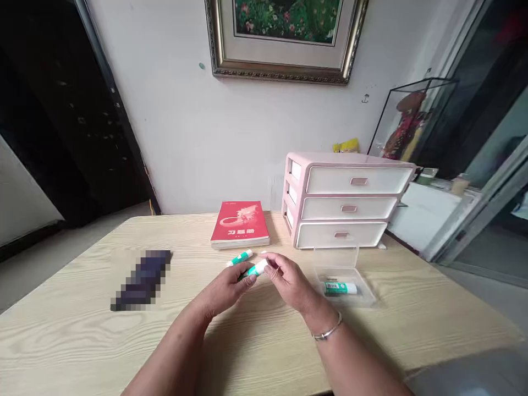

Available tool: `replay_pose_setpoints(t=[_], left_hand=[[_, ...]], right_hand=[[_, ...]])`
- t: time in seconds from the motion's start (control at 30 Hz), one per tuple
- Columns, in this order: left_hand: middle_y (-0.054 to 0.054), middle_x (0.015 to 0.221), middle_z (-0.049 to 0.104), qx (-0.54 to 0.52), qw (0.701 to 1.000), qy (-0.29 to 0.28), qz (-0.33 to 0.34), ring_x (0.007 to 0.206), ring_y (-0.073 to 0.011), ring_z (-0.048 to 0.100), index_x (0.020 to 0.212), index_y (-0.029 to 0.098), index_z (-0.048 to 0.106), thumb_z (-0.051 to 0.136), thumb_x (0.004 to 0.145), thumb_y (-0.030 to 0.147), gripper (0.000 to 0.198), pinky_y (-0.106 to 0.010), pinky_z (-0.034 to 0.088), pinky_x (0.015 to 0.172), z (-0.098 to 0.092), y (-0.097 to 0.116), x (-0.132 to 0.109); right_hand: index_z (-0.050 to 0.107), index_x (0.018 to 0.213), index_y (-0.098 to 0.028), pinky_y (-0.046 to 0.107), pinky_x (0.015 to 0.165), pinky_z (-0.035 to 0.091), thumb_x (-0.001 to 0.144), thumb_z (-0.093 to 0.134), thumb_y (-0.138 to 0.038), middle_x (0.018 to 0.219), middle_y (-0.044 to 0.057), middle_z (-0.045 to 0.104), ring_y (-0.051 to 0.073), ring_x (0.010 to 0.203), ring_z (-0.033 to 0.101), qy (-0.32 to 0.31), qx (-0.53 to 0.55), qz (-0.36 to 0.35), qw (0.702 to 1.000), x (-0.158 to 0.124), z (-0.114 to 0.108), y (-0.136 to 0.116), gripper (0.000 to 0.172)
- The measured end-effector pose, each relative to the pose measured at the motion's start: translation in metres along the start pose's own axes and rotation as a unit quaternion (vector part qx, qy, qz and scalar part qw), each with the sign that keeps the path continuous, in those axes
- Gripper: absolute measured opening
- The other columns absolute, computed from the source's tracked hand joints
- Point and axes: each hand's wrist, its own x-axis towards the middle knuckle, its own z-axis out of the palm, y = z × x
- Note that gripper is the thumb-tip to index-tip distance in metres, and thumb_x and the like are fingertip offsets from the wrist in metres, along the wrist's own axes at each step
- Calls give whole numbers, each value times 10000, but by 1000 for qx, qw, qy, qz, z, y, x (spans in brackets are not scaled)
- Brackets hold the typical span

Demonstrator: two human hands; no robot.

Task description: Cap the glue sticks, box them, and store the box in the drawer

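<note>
Both my hands meet over the middle of the wooden table (82, 341). My left hand (228, 287) and my right hand (287, 279) are each closed on one end of a green and white glue stick (256, 269). A second glue stick (240, 257) lies on the table just behind them. A third glue stick (340, 287) rests inside an open clear plastic box (344, 258) to the right of my right hand. A silver bangle (328, 331) circles my right wrist.
A red book (241, 224) lies at the back of the table. Beside it stands a pink three-drawer organiser (344, 199), drawers closed. A blurred dark object (142, 279) sits at the left. A framed picture (284, 38) hangs on the wall; a glass case (412, 118) stands at right.
</note>
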Motion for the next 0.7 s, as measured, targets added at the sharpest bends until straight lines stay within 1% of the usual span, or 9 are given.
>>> replay_pose_setpoints(t=[0.17,0.27,0.4,0.57,0.63,0.7], left_hand=[[1,824,530,-26,1000,-9,-7,737,-147,490,983,187,587,463,948,550,385,-268,397,671,2,-4,-3],[8,789,522,-35,999,-11,-8,716,-137,477,968,184,595,468,951,539,378,-254,380,651,1,-3,-3],[16,740,511,-61,997,-36,-15,648,-121,428,921,185,592,463,950,550,388,-238,337,582,-1,0,-4],[27,699,476,-106,993,-56,-14,628,-119,410,889,185,577,473,942,559,391,-235,320,563,-4,0,-6],[27,705,477,-90,995,-50,-6,628,-122,417,899,187,587,470,945,549,384,-238,330,573,-4,-1,-5],[14,737,511,-42,999,-26,10,661,-138,457,935,192,612,472,949,529,366,-250,359,609,-2,-1,-4]], right_hand=[[606,1257,-225,294,795,501,979,523,-379,960,44,660,162,866,601,-15,11,-1,1000,1,3,0,329],[612,1242,-213,290,780,499,974,531,-389,915,36,647,159,844,596,-16,22,4,1000,2,3,-1,331],[618,1220,-199,286,762,493,965,546,-398,892,29,639,155,822,591,-24,39,13,999,2,3,-3,331],[620,1185,-190,264,716,473,955,558,-393,884,25,622,143,793,561,-36,59,18,997,2,2,-8,312],[625,1140,-186,255,688,461,948,566,-401,841,14,616,133,751,546,-36,68,24,997,2,3,-8,294],[629,1090,-183,243,636,443,940,571,-426,786,0,605,121,687,526,-35,75,47,995,3,4,-6,292]])
